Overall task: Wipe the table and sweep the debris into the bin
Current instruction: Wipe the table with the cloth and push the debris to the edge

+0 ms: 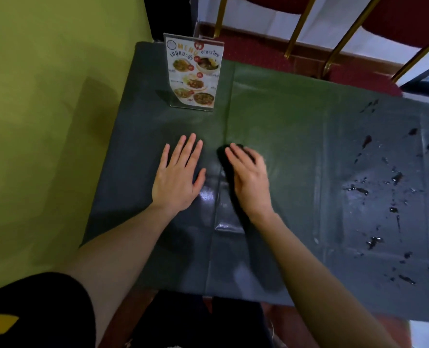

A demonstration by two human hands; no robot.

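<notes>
Your left hand (177,175) lies flat and spread on the dark green table (283,116), holding nothing. Your right hand (249,179) presses on a dark cloth (224,156) (probably a rag, it's blurred) near the table's middle. Dark debris (384,192) is scattered toward the right edge. A menu stand (193,71) stands upright near the far left corner.

The right hand (249,180) hides most of a dark cloth (224,153), the surface (283,126) runs off the right edge, and the menu stand's (192,71) small print is unreadable.
</notes>
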